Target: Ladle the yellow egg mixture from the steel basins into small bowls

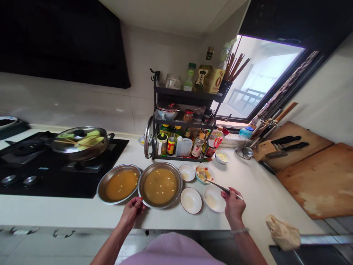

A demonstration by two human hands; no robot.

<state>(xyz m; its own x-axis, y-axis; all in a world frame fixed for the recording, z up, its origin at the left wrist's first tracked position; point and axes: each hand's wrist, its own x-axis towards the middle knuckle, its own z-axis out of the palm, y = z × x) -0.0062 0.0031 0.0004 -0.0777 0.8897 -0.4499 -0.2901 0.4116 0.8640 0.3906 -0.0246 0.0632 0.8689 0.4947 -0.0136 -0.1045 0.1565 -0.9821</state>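
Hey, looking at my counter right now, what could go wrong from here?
The left hand is on the rim of a metal bowl of broth; a tug or press there could slop it onto the counter. The spoon in the right hand reaches into a small bowl, so levering it might tip that bowl. Lifting it could also drip onto the white bowl nearby.

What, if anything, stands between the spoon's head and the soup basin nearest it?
A small white bowl does: it sits between the soup basin and the bowl with red bits, where the head of the spoon in the right hand is.
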